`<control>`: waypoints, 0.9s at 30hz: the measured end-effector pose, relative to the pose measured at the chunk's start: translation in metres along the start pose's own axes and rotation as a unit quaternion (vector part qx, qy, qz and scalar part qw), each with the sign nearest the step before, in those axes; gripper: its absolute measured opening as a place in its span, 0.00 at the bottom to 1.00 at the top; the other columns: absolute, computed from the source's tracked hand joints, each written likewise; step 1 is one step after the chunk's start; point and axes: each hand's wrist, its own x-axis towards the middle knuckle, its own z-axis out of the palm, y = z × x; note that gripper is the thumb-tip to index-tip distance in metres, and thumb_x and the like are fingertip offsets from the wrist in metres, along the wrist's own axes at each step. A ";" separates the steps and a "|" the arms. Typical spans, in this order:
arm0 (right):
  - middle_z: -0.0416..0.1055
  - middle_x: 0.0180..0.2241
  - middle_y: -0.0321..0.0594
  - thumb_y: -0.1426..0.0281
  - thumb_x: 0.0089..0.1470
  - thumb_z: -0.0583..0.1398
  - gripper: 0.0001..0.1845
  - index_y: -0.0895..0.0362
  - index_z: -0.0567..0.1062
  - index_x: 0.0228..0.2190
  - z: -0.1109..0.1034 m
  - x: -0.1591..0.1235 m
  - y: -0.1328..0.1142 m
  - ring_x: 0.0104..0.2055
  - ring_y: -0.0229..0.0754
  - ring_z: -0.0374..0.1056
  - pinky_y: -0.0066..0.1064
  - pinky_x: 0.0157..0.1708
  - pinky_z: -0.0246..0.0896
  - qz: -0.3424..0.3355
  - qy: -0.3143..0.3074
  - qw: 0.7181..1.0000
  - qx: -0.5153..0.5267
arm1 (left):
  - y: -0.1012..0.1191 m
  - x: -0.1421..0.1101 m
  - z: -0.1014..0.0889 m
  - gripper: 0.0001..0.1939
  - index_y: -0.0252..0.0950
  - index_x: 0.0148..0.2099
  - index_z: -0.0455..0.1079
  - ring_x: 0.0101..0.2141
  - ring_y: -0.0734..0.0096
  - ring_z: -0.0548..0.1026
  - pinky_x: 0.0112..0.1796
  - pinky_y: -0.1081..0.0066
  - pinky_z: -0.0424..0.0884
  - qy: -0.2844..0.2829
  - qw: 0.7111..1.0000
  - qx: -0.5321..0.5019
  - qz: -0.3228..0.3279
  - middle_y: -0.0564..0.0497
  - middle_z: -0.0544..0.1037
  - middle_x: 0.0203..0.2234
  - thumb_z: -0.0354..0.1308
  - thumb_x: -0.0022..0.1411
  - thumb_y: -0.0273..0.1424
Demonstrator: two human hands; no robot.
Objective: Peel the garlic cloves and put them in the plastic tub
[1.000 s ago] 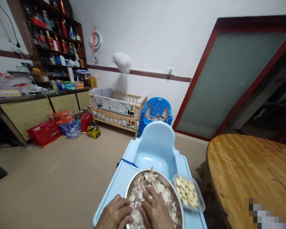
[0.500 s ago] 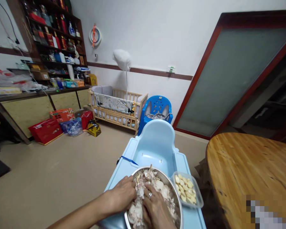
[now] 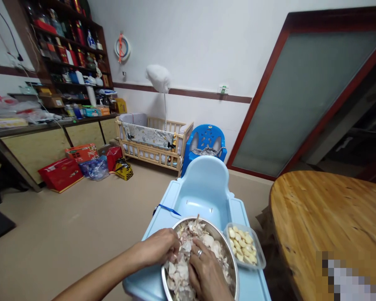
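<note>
A steel bowl [image 3: 230, 259] full of papery garlic skins [image 3: 180, 271] sits on the pale blue tray of a child's high chair [image 3: 203, 188]. My left hand [image 3: 158, 247] reaches over the bowl's left rim with its fingers curled into the skins. My right hand [image 3: 207, 274], with a ring on one finger, lies in the bowl with fingers bent down into the pile. What either hand holds is hidden by the skins. To the right of the bowl stands a clear plastic tub of peeled garlic cloves [image 3: 242, 246].
A round wooden table [image 3: 326, 221] stands close on the right. Beyond the high chair are a blue plastic chair [image 3: 205, 140], a wooden crib [image 3: 153, 140], red boxes [image 3: 61, 173] on the floor and a long counter with shelves [image 3: 34, 125] at the left.
My left forearm has come into view and my left hand has moved up along the bowl's left rim. My right hand stays in the skins. The view has shifted slightly.
</note>
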 end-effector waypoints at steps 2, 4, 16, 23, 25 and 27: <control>0.73 0.46 0.43 0.79 0.47 0.57 0.12 0.55 0.75 0.33 0.002 0.001 -0.002 0.54 0.54 0.60 0.45 0.45 0.60 0.008 0.006 1.000 0.011 | -0.001 -0.001 -0.001 0.08 0.36 0.29 0.73 0.32 0.67 0.74 0.35 0.75 0.66 0.011 1.000 -0.011 -0.003 0.52 0.78 0.27 0.58 0.50 0.19; 0.74 0.44 0.42 0.78 0.48 0.57 0.09 0.54 0.75 0.29 0.000 0.002 -0.006 0.54 0.54 0.61 0.46 0.45 0.59 0.012 0.007 1.000 0.021 | 0.000 -0.003 -0.003 0.09 0.36 0.30 0.73 0.33 0.67 0.74 0.35 0.76 0.66 0.026 0.999 -0.021 -0.005 0.51 0.78 0.28 0.58 0.49 0.18; 0.76 0.40 0.44 0.77 0.52 0.53 0.12 0.55 0.75 0.35 -0.056 0.001 0.023 0.46 0.48 0.67 0.40 0.43 0.61 0.056 0.093 0.994 -0.023 | 0.023 0.008 -0.005 0.09 0.35 0.38 0.72 0.39 0.64 0.73 0.40 0.68 0.68 0.216 0.972 -0.089 0.026 0.46 0.76 0.35 0.51 0.59 0.23; 0.76 0.30 0.44 0.82 0.48 0.53 0.16 0.55 0.75 0.35 -0.048 0.015 0.030 0.35 0.47 0.71 0.30 0.31 0.61 0.136 -0.018 0.984 -0.116 | 0.029 0.039 0.019 0.30 0.39 0.55 0.60 0.54 0.52 0.60 0.51 0.55 0.58 0.195 0.980 -0.003 0.029 0.41 0.66 0.53 0.64 0.51 0.31; 0.75 0.29 0.45 0.82 0.48 0.54 0.15 0.55 0.75 0.34 -0.045 0.017 0.028 0.35 0.48 0.70 0.31 0.30 0.60 0.133 -0.038 0.982 -0.129 | 0.026 0.042 0.022 0.31 0.39 0.52 0.63 0.51 0.51 0.64 0.50 0.56 0.60 0.159 0.987 -0.004 0.011 0.41 0.68 0.50 0.66 0.47 0.38; 0.75 0.29 0.46 0.82 0.47 0.54 0.14 0.56 0.74 0.33 -0.043 0.018 0.027 0.34 0.49 0.70 0.31 0.30 0.60 0.130 -0.053 0.981 -0.137 | 0.022 0.042 0.023 0.29 0.37 0.49 0.66 0.48 0.52 0.66 0.48 0.58 0.62 0.123 0.992 -0.012 -0.009 0.41 0.70 0.47 0.65 0.46 0.44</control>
